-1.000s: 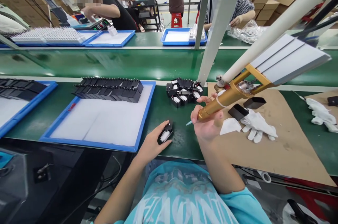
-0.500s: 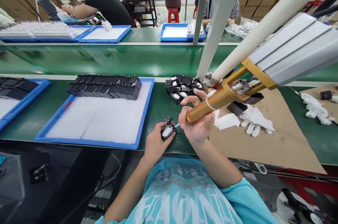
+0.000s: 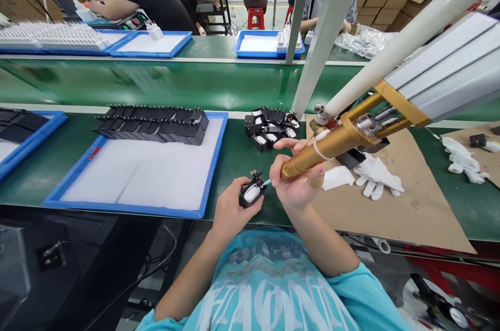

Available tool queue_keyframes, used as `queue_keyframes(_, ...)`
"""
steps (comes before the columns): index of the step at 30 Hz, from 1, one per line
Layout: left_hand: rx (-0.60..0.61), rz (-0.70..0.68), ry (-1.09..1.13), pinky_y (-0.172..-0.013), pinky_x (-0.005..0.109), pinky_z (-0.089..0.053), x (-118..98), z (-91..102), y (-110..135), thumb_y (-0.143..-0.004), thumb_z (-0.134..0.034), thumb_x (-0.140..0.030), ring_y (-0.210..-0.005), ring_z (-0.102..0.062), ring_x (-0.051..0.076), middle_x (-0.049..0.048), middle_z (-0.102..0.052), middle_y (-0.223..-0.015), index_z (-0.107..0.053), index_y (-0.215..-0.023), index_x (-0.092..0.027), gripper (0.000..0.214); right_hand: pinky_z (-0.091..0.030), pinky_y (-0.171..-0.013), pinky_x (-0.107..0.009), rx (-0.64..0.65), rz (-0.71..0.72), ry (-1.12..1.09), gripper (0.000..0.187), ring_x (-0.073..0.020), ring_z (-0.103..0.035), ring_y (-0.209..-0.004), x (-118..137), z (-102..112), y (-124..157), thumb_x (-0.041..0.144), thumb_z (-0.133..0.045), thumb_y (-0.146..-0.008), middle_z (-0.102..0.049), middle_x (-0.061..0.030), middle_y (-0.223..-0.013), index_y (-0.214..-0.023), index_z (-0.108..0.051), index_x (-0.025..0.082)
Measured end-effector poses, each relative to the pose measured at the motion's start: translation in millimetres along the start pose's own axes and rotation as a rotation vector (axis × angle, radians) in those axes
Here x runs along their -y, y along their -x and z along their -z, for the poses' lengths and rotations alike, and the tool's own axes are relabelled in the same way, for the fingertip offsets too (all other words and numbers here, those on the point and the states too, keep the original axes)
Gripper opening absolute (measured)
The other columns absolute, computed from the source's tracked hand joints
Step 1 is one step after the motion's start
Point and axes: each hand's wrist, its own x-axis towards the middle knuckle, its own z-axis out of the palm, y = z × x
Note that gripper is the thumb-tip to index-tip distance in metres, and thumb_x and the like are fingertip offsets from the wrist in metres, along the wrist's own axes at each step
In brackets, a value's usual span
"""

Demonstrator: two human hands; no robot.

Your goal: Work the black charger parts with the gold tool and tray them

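My left hand (image 3: 232,206) grips a small open black plug housing (image 3: 252,193) with a white part, metal pins and a bit of red wire inside. Its fingers are closed around the housing's sides, just over the bench's front edge. My right hand (image 3: 297,185) is wrapped round the front end of a gold glue dispenser (image 3: 308,159). The dispenser's thin pale-blue nozzle (image 3: 266,182) points left, with its tip at the housing's open side; whether they touch I cannot tell. Beyond my hands lies a pile of similar black housings (image 3: 269,128) with white parts.
A blue-rimmed tray (image 3: 209,175) on the left carries rows of black housings (image 3: 156,124). White gloves (image 3: 377,177) lie on brown cardboard (image 3: 422,201) to the right. A pale post (image 3: 332,29) rises behind the dispenser. Co-workers (image 3: 156,0) sit across the bench.
Both hands, with the housing and the dispenser, appear slightly further right. The housing's open side is tilted a little differently. The view has shifted slightly.
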Motion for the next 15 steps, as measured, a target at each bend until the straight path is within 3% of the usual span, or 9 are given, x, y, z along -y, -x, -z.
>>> queue_keyframes(4, 0.015, 0.04, 0.038, -0.067, 0.024, -0.051, 1, 0.4, 1, -0.078, -0.07, -0.031, -0.076, -0.067, 0.015, -0.0005, -0.069, -0.09, -0.052, -0.104, -0.022, 0.033, -0.026, -0.025, -0.022, 0.003, -0.048, -0.012, 0.049, -0.0053, -0.049, -0.033, 2, -2, -2, 0.067, -0.048, -0.083, -0.063, -0.002, -0.097, -0.112, -0.052, 0.027)
queue_keyframes(9, 0.032, 0.109, 0.085, -0.069, 0.026, -0.052, 6, -8.0, -3, -0.078, -0.069, -0.033, -0.081, -0.069, 0.017, 0.0011, -0.07, -0.094, -0.052, -0.105, -0.022, 0.034, -0.025, -0.026, -0.024, 0.004, -0.036, -0.022, 0.048, -0.0056, -0.048, -0.032, 2, -6, -1, 0.066, -0.047, -0.084, -0.062, -0.0018, -0.098, -0.114, -0.052, 0.029)
queue_keyframes(15, 0.009, 0.032, 0.144, -0.07, 0.028, -0.053, 3, -25.6, -13, -0.075, -0.07, -0.03, -0.082, -0.068, 0.018, 0.0018, -0.07, -0.094, -0.054, -0.105, -0.023, 0.035, -0.029, -0.024, -0.025, 0.019, -0.056, 0.009, 0.046, -0.0071, -0.047, -0.033, -2, -13, 2, 0.067, -0.044, -0.085, -0.061, -0.0028, -0.099, -0.115, -0.048, 0.032)
